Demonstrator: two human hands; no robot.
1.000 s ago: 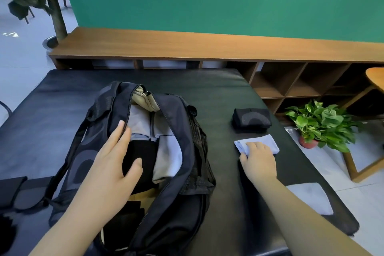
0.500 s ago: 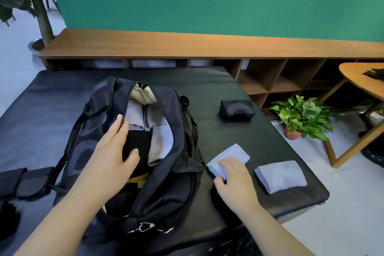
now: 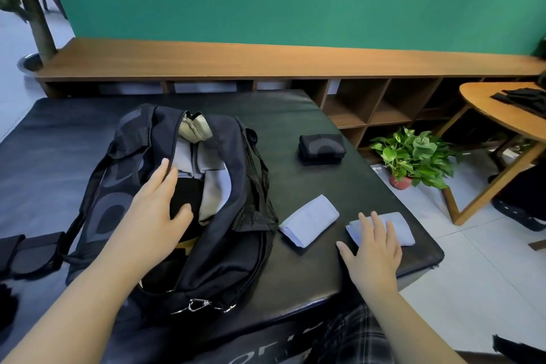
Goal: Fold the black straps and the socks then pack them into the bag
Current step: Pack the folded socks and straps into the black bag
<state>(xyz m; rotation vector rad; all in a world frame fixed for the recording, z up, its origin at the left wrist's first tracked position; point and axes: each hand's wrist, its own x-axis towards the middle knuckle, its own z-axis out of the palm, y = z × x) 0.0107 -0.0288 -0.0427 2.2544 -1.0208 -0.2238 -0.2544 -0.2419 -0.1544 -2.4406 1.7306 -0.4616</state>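
**Packing stage: socks folded, not yet in the bag**

Table (image 3: pixel 339 186), black padded top, carrying everything; clock read off its surface, 12 toward the green wall.

Bag (image 3: pixel 230 230), black, lying at centre, zip wide open along its length. Grey and black items plus a cream piece already visible inside.

Folded black bundle (image 3: pixel 322 148) at 2 o'clock from the bag, apart from it. Whether strap or garment: cannot tell.

Black straps (image 3: pixel 32 251) flat at 9 o'clock, at the table's left edge, partly cut off by the frame. Whether folded: unclear.

Two folded pale blue socks at 4 o'clock from the bag: near sock (image 3: pixel 308 220) just beside the bag wall, untouched; far sock (image 3: pixel 393 227) beyond it toward the right edge.

Left hand (image 3: pixel 156 210) open, fingers straight, laid on the bag's left lip with the thumb over the black contents. Probably spreading the opening.

Right hand (image 3: pixel 372 248) open, fingers spread flat, tips resting on the far sock's near edge. No pinch, no curl round it.

Step in hand, as judged: picking up a folded sock for packing.

Next move calls for: closing fingers round the far sock without undoing the fold, carrying toward 9 o'clock over the near sock, setting down inside the held-open mouth. Near sock, bundle and straps left after that.
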